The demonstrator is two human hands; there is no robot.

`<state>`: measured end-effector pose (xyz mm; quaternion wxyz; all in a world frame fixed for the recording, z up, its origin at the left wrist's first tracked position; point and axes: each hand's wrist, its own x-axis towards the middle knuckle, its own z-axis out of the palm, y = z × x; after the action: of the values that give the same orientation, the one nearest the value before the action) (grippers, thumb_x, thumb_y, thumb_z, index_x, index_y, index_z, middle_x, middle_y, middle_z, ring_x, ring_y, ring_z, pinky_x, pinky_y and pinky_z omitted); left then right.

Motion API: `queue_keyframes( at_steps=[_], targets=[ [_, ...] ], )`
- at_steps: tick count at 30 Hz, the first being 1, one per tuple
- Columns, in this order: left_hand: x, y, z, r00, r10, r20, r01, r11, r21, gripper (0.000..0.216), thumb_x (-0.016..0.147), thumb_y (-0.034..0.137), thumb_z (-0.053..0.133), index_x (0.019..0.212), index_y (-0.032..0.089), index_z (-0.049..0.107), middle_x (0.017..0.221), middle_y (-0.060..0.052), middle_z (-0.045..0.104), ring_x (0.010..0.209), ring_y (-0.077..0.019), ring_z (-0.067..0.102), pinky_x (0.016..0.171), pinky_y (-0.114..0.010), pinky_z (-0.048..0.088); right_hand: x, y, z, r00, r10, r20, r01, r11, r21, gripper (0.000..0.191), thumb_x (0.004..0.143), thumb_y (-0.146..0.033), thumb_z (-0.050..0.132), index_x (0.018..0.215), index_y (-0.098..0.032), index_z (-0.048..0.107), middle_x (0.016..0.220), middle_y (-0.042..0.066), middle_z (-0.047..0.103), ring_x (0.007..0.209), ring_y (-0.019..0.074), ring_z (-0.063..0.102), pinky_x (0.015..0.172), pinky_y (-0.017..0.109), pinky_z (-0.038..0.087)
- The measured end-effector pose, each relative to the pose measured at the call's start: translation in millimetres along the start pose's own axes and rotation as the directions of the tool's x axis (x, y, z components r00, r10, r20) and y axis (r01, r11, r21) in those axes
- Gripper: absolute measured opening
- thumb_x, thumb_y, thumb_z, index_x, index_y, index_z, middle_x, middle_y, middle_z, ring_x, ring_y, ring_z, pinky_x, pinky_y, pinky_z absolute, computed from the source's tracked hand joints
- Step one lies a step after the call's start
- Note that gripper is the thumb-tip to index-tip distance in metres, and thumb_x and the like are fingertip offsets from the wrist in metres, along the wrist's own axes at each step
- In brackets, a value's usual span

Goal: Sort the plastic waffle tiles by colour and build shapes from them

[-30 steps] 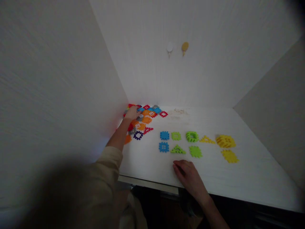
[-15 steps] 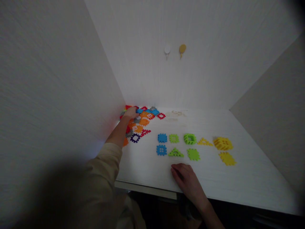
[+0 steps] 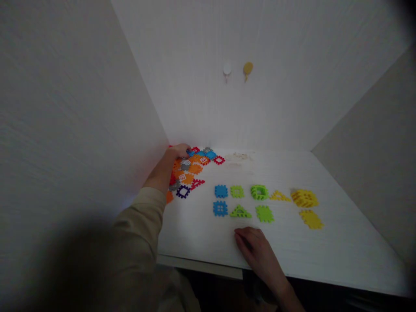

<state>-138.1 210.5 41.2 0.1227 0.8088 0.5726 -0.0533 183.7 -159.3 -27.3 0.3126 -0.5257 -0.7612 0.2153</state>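
At the far left corner my left hand point(image 3: 180, 150) reaches into a pile of toothed plastic building tiles, its fingers curled at a blue building tile point(image 3: 190, 153). The fingertips are partly hidden. Around it lie orange tiles point(image 3: 195, 169), a grey tile point(image 3: 185, 165), red tiles and a dark purple frame tile point(image 3: 183, 191). My right hand point(image 3: 255, 247) rests near the front edge, fingers curled in with nothing seen in them. Just beyond it are a green triangle tile point(image 3: 240, 212) and a solid green tile point(image 3: 264, 213).
Two blue tiles point(image 3: 221, 191), a green frame tile point(image 3: 237, 191), a green stack point(image 3: 259, 192), a yellow triangle point(image 3: 280, 196), a yellow stack point(image 3: 304, 198) and a yellow tile point(image 3: 311, 219) lie on the white table point(image 3: 344, 242). Walls enclose three sides. Two hooks point(image 3: 248, 68) hang behind.
My left hand has shifted slightly within the pile, its fingers now bent downward at the blue tile. My right hand keeps its pose. The view has tilted a little.
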Motion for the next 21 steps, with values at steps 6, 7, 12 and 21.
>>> queue_keyframes(
  at_steps=[6, 7, 12, 21],
  targets=[
    [8.7, -7.1, 0.3, 0.997, 0.038, 0.071, -0.047, 0.990, 0.131, 0.053, 0.061, 0.033, 0.065, 0.112, 0.018, 0.062, 0.108, -0.009, 0.064, 0.093, -0.0212, 0.059, 0.079, -0.026, 0.044, -0.2, -0.1, 0.0, 1.000, 0.014, 0.001, -0.014, 1.000, 0.001, 0.017, 0.091, -0.027, 0.049, 0.099, -0.022, 0.062, 0.091, 0.005, 0.067, 0.087, 0.0196, 0.061, 0.082, 0.037, 0.047],
    [8.3, -7.0, 0.5, 0.997, 0.037, 0.072, -0.046, 0.991, 0.129, 0.053, 0.061, 0.033, 0.065, 0.112, 0.018, 0.062, 0.107, -0.009, 0.065, 0.092, -0.0211, 0.059, 0.078, -0.026, 0.044, -0.1, -0.4, -0.1, 1.000, 0.015, 0.003, -0.015, 1.000, 0.000, 0.017, 0.091, -0.027, 0.049, 0.099, -0.022, 0.062, 0.091, 0.005, 0.067, 0.087, 0.0194, 0.061, 0.082, 0.037, 0.047],
    [1.3, -4.2, -0.5, 0.997, 0.015, -0.075, -0.013, 1.000, 0.029, 0.049, 0.062, 0.034, 0.067, 0.107, 0.016, 0.061, 0.106, -0.009, 0.064, 0.090, -0.0195, 0.058, 0.077, -0.024, 0.044, 0.3, -0.2, 0.2, 1.000, -0.003, -0.007, 0.003, 1.000, -0.009, 0.018, 0.091, -0.028, 0.048, 0.098, -0.021, 0.063, 0.090, 0.005, 0.067, 0.085, 0.0191, 0.062, 0.081, 0.036, 0.048],
    [-55.1, 43.9, 2.6, 0.903, 0.094, -0.419, -0.198, 0.957, -0.211, 0.043, 0.062, 0.034, 0.069, 0.099, 0.014, 0.059, 0.100, -0.006, 0.060, 0.083, -0.0157, 0.057, 0.077, -0.025, 0.047, -0.1, -1.3, -1.3, 1.000, 0.003, -0.002, -0.003, 1.000, 0.011, 0.018, 0.091, -0.028, 0.047, 0.099, -0.022, 0.063, 0.092, 0.006, 0.067, 0.086, 0.0196, 0.061, 0.082, 0.038, 0.048]
  ],
)
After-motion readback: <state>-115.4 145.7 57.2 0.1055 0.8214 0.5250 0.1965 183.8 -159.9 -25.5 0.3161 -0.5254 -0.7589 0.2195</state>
